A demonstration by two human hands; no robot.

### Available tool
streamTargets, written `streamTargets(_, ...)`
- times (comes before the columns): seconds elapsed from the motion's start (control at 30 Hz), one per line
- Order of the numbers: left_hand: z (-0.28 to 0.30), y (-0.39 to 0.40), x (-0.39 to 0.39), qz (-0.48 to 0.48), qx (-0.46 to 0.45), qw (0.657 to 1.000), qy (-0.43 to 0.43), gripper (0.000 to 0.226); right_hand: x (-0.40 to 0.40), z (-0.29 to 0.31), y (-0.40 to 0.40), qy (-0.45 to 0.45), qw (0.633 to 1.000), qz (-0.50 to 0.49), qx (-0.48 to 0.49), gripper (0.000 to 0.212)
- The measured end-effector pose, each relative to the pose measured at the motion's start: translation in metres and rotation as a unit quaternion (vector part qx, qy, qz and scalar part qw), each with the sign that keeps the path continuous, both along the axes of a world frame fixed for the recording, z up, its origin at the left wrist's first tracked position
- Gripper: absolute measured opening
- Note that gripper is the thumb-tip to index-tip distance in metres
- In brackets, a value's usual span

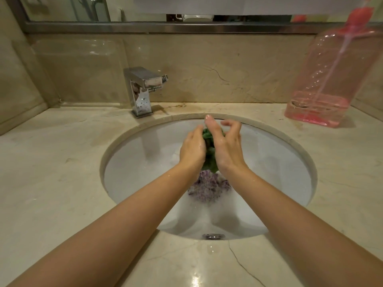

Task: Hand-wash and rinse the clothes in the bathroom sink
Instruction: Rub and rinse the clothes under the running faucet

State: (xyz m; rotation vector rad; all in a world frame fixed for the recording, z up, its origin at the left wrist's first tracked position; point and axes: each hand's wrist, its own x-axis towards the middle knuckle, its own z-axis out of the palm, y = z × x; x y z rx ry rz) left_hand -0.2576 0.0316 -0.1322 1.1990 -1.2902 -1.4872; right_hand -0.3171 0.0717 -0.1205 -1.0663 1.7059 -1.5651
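A wet green cloth (210,156) is squeezed between my two hands above the white oval sink (132,162). My left hand (191,149) grips it from the left with fingers wrapped round it. From the right, my right hand (226,147) presses its palm against the cloth, with the index finger straight up and the other fingers loosely curled. Below the hands a purple and white cloth (208,188) lies in soapy water at the bottom of the sink.
A square chrome faucet (142,90) stands behind the sink on the left. A tall pink pump bottle (331,79) with a little liquid stands at the back right of the marble counter (51,172). A mirror runs above the backsplash.
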Motion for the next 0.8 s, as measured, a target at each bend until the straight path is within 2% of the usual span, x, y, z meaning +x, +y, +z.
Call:
streamTargets(0.07, -0.002, -0.005, 0.001, -0.010, -0.007, 0.999, 0.029, 0.053, -0.001, 0.001, 0.004, 0.123, 0.990, -0.011, -0.064, 0.062)
streamTargets(0.13, -0.002, -0.007, 0.004, 0.006, 0.008, 0.996, 0.093, 0.052, 0.000, 0.000, 0.006, 0.247, 0.965, 0.005, -0.089, 0.069)
streamTargets(0.17, -0.001, -0.006, 0.006, 0.019, 0.030, 0.990, 0.140, 0.052, 0.002, -0.002, 0.006, 0.290, 0.953, 0.015, -0.090, 0.071)
streamTargets(0.23, -0.001, -0.005, 0.006, 0.043, 0.051, 0.976, 0.205, 0.035, 0.005, -0.005, 0.004, 0.327, 0.941, 0.021, -0.088, 0.067)
streamTargets(0.33, 0.003, -0.002, 0.006, 0.099, 0.007, 0.980, 0.170, 0.022, 0.008, -0.005, -0.003, 0.327, 0.938, -0.004, -0.114, 0.047)
streamTargets(0.47, 0.006, 0.001, 0.004, 0.139, -0.034, 0.980, 0.141, 0.032, 0.006, -0.006, -0.007, 0.298, 0.949, -0.009, -0.097, 0.051)
streamTargets(0.57, 0.005, -0.002, 0.002, 0.166, -0.031, 0.978, 0.121, 0.036, 0.003, -0.006, -0.013, 0.239, 0.969, 0.010, -0.055, 0.042)
streamTargets(0.6, 0.005, -0.002, 0.002, 0.175, -0.032, 0.978, 0.110, 0.037, 0.002, -0.005, -0.015, 0.246, 0.969, 0.020, -0.032, 0.039)
streamTargets(0.63, 0.005, -0.002, 0.002, 0.178, -0.043, 0.978, 0.098, 0.037, 0.002, -0.003, -0.016, 0.293, 0.956, 0.029, -0.006, 0.036)
streamTargets(0.7, 0.007, 0.000, 0.002, 0.163, -0.094, 0.980, 0.062, 0.037, 0.006, 0.003, -0.011, 0.331, 0.943, 0.032, 0.022, 0.023)
streamTargets(0.73, 0.009, 0.001, 0.003, 0.152, -0.130, 0.979, 0.036, 0.038, 0.005, 0.007, -0.008, 0.310, 0.950, 0.038, 0.020, 0.016)
streamTargets(0.8, 0.011, 0.004, 0.006, 0.128, -0.205, 0.970, -0.015, 0.038, 0.003, 0.014, -0.003, 0.249, 0.966, 0.057, 0.046, 0.019)
